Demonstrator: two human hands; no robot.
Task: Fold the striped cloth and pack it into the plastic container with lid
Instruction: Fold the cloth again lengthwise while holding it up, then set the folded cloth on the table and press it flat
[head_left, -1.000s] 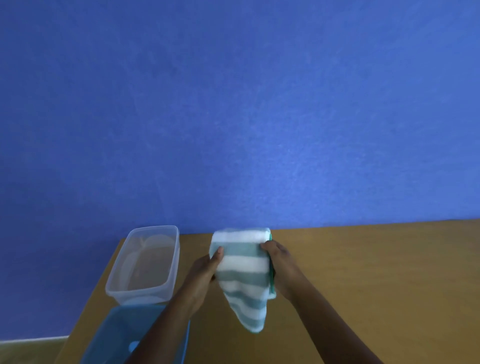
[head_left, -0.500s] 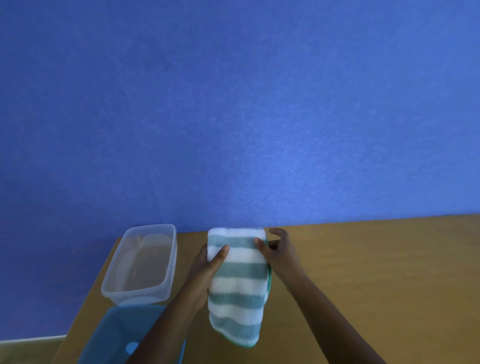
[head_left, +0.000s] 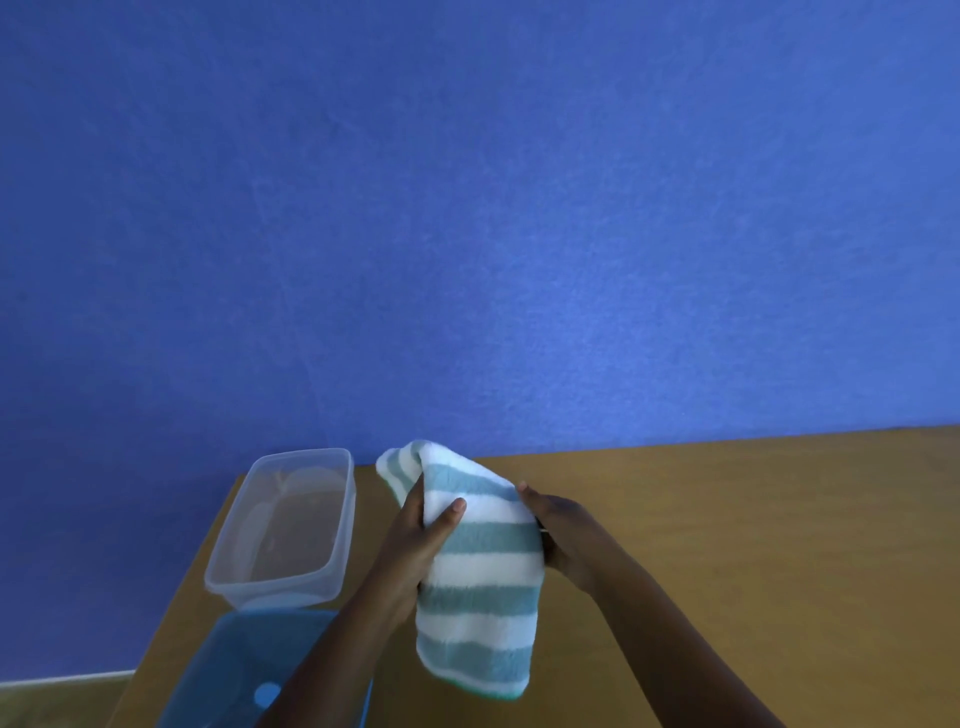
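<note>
Blue wall (head_left: 467, 208) rises behind the wooden table (head_left: 727, 519) where I hold the folded striped cloth (head_left: 480, 577) up above the tabletop. My left hand (head_left: 415, 540) grips its left edge with the thumb across the front, and my right hand (head_left: 563, 535) clasps its right edge. Left of the cloth sits the clear plastic container (head_left: 283, 530), open, with its blue lid (head_left: 249, 670) lying just in front of it.
</note>
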